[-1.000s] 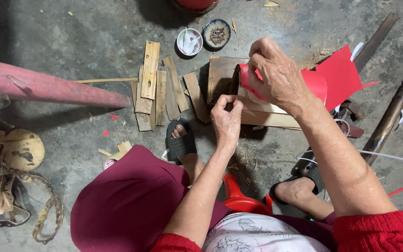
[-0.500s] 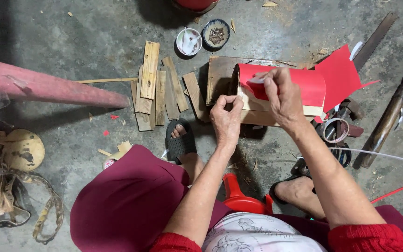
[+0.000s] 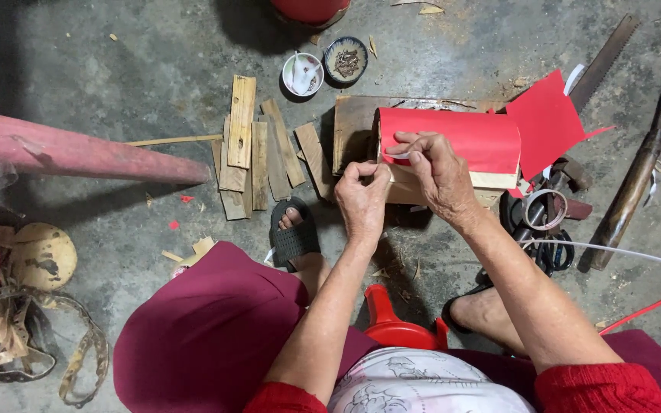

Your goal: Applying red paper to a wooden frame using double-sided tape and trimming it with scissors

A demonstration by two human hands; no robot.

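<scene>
Left hand (image 3: pixel 361 200) and right hand (image 3: pixel 437 172) meeting at left end of red paper-wrapped bundle (image 3: pixel 453 141), fingertips pinching a small pale strip (image 3: pixel 392 164), bundle lying on a wooden board (image 3: pixel 353 122) on concrete floor (image 3: pixel 154 46). Bamboo slats (image 3: pixel 250 149) just left; tape roll (image 3: pixel 543 209) and scissors (image 3: pixel 552 252) crowding right. Open floor toward top left corner.

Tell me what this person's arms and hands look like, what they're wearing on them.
Both hands, the left hand and the right hand, are bare: no gloves, and no rings or watch that I can make out. The forearms are bare too. Red knitted sleeves are pushed up to about the elbows, showing at the bottom edge of the picture.
</scene>
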